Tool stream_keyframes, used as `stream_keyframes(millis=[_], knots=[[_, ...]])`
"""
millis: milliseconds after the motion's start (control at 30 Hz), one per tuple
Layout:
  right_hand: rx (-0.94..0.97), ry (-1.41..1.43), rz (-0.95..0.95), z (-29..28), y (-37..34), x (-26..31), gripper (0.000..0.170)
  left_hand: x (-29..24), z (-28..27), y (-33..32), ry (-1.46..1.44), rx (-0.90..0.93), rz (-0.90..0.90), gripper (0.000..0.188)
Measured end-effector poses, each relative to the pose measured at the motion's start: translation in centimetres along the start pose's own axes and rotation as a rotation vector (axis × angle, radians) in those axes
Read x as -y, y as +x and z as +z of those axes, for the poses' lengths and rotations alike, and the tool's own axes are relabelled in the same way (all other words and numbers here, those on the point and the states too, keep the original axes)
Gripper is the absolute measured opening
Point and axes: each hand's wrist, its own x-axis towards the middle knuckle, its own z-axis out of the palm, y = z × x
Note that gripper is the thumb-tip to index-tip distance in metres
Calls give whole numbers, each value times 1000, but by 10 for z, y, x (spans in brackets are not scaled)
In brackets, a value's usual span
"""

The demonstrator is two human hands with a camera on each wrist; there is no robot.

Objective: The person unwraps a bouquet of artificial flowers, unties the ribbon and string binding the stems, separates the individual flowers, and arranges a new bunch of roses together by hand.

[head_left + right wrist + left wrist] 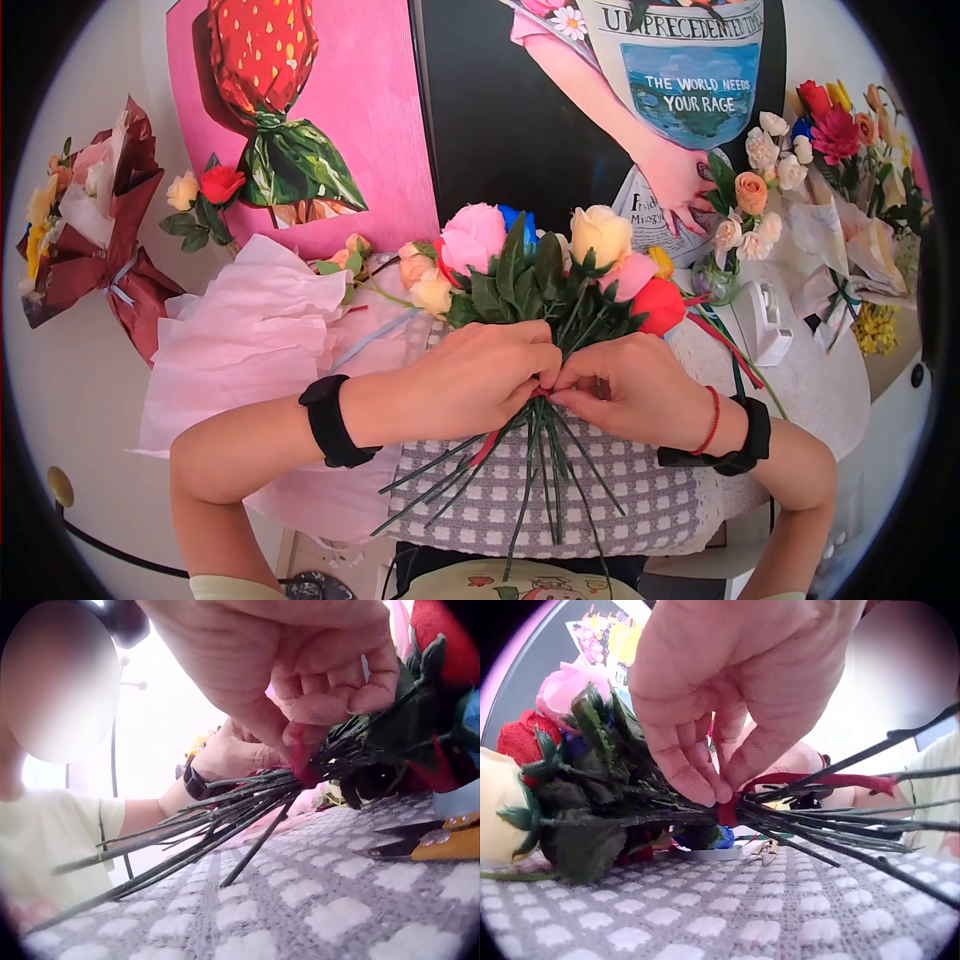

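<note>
A bouquet of artificial roses (515, 265) in pink, cream, red and blue lies with its blooms away from me and its green stems (545, 470) fanning toward my body. Around the gathered stems runs a red ribbon (727, 812), its loose tail trailing along them. My left hand (485, 375) pinches the ribbon at the binding point from the left. Opposite it, fingertips close together with the left ones, my right hand (640, 385) pinches the red ribbon (301, 761) too. The fingers partly hide the ribbon's crossing.
Under the stems lies a grey-white checked cloth (640, 500). Scissors with yellow handles (450, 844) rest beside the blooms. Pink wrapping paper (240, 340) spreads at left; a white tape dispenser (767, 325) and a small glass vase (715, 280) stand right. Wrapped bouquets flank both sides.
</note>
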Motion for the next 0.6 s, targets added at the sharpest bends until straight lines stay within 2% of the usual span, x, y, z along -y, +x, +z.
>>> stream_keyframes(millis=[133,367,500,600], knots=[[-34,72,64,7,3,2,8,3,-7,-1,36,58,-5,12],[-40,30,112,11,6,6,6,6,-10,0,55,98,-53,11],[-40,50,111,12,5,6,7,9,-9,-5,-15,66,-54,7],[-20,49,132,10,3,5,7,10,-11,-8,91,73,-60,10]])
